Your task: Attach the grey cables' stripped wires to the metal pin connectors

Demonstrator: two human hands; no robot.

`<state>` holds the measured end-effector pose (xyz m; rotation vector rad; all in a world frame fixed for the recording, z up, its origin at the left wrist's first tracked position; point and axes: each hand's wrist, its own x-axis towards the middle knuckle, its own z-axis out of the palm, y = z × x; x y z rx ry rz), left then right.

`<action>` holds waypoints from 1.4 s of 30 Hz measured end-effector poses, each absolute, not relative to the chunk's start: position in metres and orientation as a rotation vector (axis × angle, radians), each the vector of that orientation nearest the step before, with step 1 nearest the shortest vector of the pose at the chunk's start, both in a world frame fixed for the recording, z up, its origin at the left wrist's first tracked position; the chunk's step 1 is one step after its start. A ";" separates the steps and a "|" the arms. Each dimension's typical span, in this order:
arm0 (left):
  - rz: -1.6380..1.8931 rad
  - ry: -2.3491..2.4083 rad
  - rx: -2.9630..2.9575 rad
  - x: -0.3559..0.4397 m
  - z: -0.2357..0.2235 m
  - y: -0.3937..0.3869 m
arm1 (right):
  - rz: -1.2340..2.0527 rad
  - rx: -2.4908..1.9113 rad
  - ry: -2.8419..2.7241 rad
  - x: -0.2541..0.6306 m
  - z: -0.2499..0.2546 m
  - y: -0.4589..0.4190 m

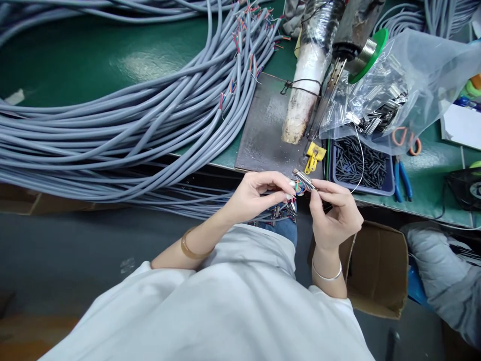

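Observation:
My right hand (334, 213) pinches one end of a small metal multi-pin connector (303, 179) between thumb and fingertips. Coloured wires (299, 188) run from the connector to my left hand (265, 195), whose thumb and forefinger are closed on them. Both hands hover just off the table's front edge, over my lap. Below them, more wired connectors (277, 213) hang at the ends of grey cables. A yellow clip (314, 156) sits just beyond the connector, under the soldering iron's tip (313, 128).
A large bundle of grey cables (150, 125) with stripped ends covers the left table. At right are a bag of connectors (379, 95), a solder spool (370, 55), a bin of black sleeves (361, 165), blue-handled pliers (402, 178) and orange-handled scissors (408, 140). A cardboard box (379, 271) stands below.

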<state>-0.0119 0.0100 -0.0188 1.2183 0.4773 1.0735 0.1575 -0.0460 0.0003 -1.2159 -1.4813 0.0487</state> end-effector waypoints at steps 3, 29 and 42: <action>1.022 0.483 1.177 -0.012 -0.019 0.010 | 0.084 -1.230 -1.447 0.156 -0.001 -0.046; 1.178 0.939 1.143 0.017 -0.002 0.029 | -0.169 -1.267 -1.677 0.157 -0.010 -0.017; 1.204 0.999 1.150 0.022 0.000 0.033 | -0.192 -1.253 -1.694 0.161 -0.010 -0.008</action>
